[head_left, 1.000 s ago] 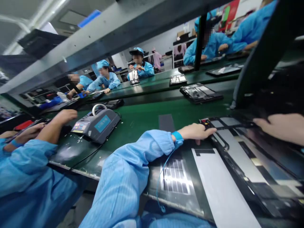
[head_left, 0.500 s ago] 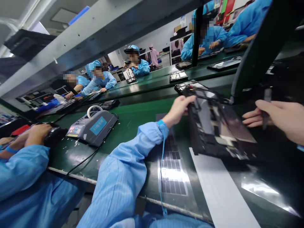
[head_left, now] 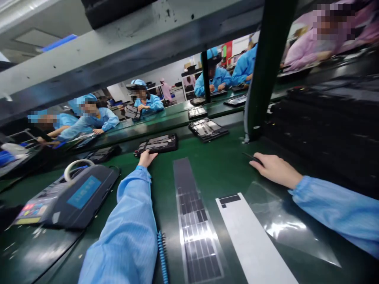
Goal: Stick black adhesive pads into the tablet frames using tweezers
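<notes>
My left hand [head_left: 147,157] reaches far forward, its fingers stretched against the near edge of a black device chassis [head_left: 156,144] that lies flat on the green conveyor belt [head_left: 225,157]. My right hand [head_left: 274,167] rests on the green surface to the right, fingers curled over a thin dark tool [head_left: 251,157] whose tip pokes out to the left. Both sleeves are light blue. A blue coiled cord [head_left: 162,252] hangs by my left arm.
A grey machine with a blue label and a white ring [head_left: 79,193] sits at left. In front lie a dark label strip [head_left: 192,221], a white strip [head_left: 251,240] and clear film [head_left: 284,221]. A black post [head_left: 266,71] stands ahead. Another chassis [head_left: 209,129] lies farther along, and co-workers sit across the line.
The black chassis was lifted from the bench in front of me and carried by my left hand out onto the belt. My right hand came down onto the table.
</notes>
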The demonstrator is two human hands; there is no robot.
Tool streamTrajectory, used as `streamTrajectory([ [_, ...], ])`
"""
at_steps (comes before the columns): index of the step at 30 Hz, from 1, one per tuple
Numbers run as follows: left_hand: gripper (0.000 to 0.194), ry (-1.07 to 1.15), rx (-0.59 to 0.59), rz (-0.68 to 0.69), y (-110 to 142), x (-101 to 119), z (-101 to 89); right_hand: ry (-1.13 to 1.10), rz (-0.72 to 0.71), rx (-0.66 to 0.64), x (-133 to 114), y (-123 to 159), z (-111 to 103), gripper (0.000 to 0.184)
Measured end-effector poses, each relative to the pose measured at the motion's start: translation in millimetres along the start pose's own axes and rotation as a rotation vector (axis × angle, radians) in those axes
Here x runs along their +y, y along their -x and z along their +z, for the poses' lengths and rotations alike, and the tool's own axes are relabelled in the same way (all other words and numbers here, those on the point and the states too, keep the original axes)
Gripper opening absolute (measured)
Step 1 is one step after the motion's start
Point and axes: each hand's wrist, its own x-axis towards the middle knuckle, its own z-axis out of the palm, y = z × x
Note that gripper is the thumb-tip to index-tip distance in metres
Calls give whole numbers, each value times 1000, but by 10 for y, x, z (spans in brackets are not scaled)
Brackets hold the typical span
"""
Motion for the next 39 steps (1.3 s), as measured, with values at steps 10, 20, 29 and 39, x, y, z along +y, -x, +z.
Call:
streamTrajectory([
  [10,18,-340,-275,116,193,125,227,16,44,-73,-165,-22,-213,24],
  [20,38,-1012,-1288,1258,2091,-76,355,-54,101,67,-548,-1168,-251,34],
  [29,26,-939,-1167,1137,1952,-399,482,-118,59,76,-555,-1756,156,36],
  [39,28,-927,-1184,1110,1957,-433,502,-219,-109,127,-930,-1862,320,52],
])
